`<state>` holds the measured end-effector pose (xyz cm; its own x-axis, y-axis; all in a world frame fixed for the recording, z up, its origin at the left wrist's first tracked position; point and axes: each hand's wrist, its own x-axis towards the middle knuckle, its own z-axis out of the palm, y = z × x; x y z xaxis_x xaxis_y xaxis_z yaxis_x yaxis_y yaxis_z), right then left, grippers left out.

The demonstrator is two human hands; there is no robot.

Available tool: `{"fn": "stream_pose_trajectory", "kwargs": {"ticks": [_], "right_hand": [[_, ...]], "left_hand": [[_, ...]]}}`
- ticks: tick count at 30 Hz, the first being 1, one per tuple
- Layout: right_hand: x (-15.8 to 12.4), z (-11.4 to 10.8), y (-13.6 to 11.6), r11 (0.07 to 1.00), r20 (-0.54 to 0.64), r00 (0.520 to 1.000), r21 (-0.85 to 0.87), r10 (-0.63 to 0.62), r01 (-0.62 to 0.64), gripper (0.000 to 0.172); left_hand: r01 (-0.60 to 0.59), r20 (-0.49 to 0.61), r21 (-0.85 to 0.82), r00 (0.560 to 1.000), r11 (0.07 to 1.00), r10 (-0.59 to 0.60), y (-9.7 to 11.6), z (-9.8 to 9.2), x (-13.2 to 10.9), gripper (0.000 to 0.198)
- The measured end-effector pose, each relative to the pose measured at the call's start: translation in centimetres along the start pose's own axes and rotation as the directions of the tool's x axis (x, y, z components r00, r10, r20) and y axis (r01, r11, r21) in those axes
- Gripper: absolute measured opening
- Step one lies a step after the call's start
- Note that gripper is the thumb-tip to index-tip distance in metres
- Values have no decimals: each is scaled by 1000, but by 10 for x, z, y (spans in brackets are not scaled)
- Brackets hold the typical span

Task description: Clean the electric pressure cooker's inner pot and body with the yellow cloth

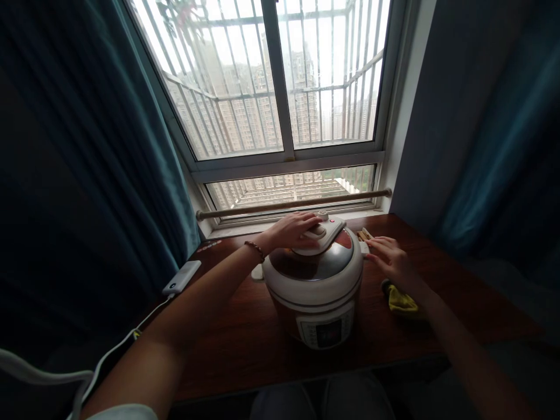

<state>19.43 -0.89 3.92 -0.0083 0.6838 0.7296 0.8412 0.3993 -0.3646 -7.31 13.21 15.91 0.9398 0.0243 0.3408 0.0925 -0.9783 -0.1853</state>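
A white electric pressure cooker (pixel 315 291) with a shiny domed lid stands upright on the table, its dark control panel facing me. My left hand (pixel 293 229) is closed over the handle (pixel 318 231) on top of the lid; a beaded bracelet circles that wrist. At the cooker's right side, my right hand (pixel 391 261) has its fingers and thumb around the white side handle (pixel 364 248). The left side handle (pixel 258 273) sticks out free. Just behind my right fingertips lies a small tan object (pixel 364 234) whose kind I cannot make out.
On the dark wooden table (pixel 227 338), a yellow cloth-like item (pixel 401 301) lies below my right hand. A white power bank (pixel 181 277) with a white cable (pixel 114 347) sits at the left. Behind are a rail (pixel 293 204), a barred window and blue curtains (pixel 140 146).
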Motion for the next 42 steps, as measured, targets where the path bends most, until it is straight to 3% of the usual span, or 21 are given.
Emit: {"fn": "stream_pose_trajectory", "kwargs": {"ticks": [6,16,24,37,42], "right_hand": [[-1,3,-1,1000,-28,1000,25,14,-13,34],[2,3,-3,1000,-27,999,-7,-24,24,34],[-4,1,-13,1000,-13,1000,-15,-20,20,34],[5,6,4,995,-5,999,-87,43,-43,35],[8,10,7,990,-68,991,92,114,-107,43]], "left_hand": [[148,-40,-116,987,982,-154,4,3,-14,52],[155,-57,-182,984,971,-167,-9,14,-13,52],[176,-49,-178,981,968,-187,3,9,-19,52],[257,-63,-95,963,962,-264,6,10,-11,49],[307,-62,-74,948,949,-311,11,7,-11,44]]}}
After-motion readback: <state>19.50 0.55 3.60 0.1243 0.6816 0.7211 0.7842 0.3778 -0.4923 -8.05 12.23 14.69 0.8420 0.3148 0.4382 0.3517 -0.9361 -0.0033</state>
